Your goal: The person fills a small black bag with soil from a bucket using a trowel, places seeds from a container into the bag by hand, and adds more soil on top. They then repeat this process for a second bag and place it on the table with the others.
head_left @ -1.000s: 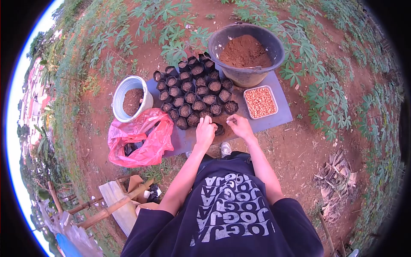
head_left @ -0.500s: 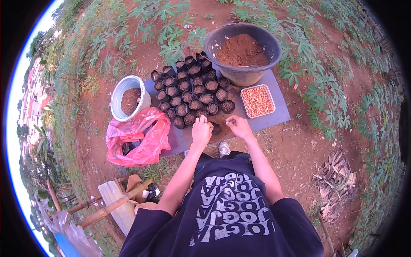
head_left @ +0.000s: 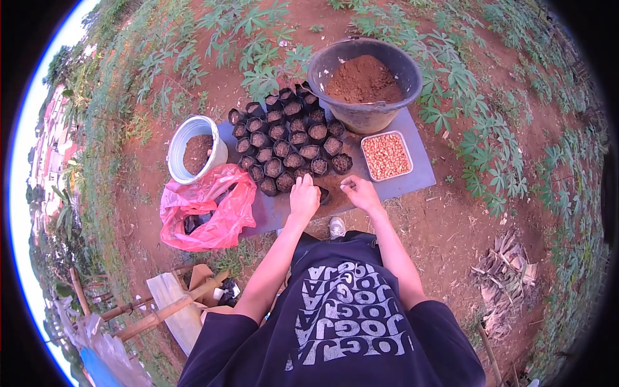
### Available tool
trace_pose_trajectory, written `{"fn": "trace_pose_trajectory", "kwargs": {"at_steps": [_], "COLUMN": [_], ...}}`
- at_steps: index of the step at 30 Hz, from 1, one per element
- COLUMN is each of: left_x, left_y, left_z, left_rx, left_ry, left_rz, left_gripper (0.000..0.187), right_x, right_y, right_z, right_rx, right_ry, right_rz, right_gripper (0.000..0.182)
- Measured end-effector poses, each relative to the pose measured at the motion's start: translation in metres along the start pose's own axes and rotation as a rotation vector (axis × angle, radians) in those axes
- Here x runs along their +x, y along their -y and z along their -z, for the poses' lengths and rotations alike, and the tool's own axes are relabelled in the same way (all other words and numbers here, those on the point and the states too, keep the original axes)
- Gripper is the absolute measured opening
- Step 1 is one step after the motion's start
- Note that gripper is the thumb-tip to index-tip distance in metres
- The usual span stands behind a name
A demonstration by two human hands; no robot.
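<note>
Near the table's front edge, my left hand (head_left: 304,197) has its fingers bent together beside a small black bag (head_left: 324,195), which it partly hides; whether it grips the bag is hard to tell. My right hand (head_left: 360,192) is to the right of that bag, thumb and fingertips pinched together on something too small to make out. Rows of black bags filled with soil (head_left: 282,148) stand just beyond my hands. A clear square tub of orange-yellow kernels (head_left: 387,155) sits to the right.
A large dark bucket of reddish soil (head_left: 365,116) stands at the table's back right. On the left are a white pail (head_left: 220,152) with dark soil and a pink plastic bag (head_left: 238,205). The grey table (head_left: 412,174) stands on bare ground among leafy plants.
Both hands hold nearly the same places and poses; the view has shifted very slightly.
</note>
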State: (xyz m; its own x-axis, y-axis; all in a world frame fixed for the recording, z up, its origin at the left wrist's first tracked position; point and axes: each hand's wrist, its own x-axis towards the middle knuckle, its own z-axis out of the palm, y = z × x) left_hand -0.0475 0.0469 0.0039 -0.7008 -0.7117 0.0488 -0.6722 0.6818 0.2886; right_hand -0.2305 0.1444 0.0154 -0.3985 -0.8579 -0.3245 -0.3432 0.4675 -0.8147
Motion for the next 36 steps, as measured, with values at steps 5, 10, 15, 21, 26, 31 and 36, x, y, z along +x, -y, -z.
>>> {"fn": "trace_pose_trajectory", "kwargs": {"at_steps": [5, 10, 15, 21, 26, 31, 36], "left_x": [0.002, 0.007, 0.006, -0.010, -0.028, -0.037, -0.035], "left_y": [-0.003, -0.003, 0.001, 0.008, 0.020, 0.024, 0.026], "left_z": [0.001, -0.005, 0.001, 0.022, 0.003, -0.015, -0.021], "left_rx": [0.045, 0.114, 0.054, -0.458, -0.691, -0.715, -0.744], "left_ry": [0.049, 0.065, 0.060, -0.034, 0.126, 0.073, 0.135], "left_rz": [-0.001, -0.018, -0.022, 0.235, 0.448, 0.424, 0.424], "left_gripper": [0.004, 0.004, 0.004, 0.028, 0.046, 0.041, 0.038], "right_x": [0.000, -0.001, -0.001, -0.002, 0.002, 0.002, 0.008], "right_y": [0.001, 0.004, 0.004, 0.000, 0.001, 0.001, -0.005], "right_z": [0.001, 0.002, 0.006, 0.008, -0.013, -0.027, -0.033], "right_rx": [-0.008, 0.007, 0.006, -0.002, -0.054, -0.068, -0.072], "right_ry": [-0.006, 0.019, 0.009, 0.008, 0.197, 0.261, 0.201], "right_rz": [0.000, -0.012, -0.014, -0.009, 0.013, 0.059, 0.006], "right_gripper": [0.027, 0.026, 0.028, 0.028, 0.031, 0.032, 0.033]}}
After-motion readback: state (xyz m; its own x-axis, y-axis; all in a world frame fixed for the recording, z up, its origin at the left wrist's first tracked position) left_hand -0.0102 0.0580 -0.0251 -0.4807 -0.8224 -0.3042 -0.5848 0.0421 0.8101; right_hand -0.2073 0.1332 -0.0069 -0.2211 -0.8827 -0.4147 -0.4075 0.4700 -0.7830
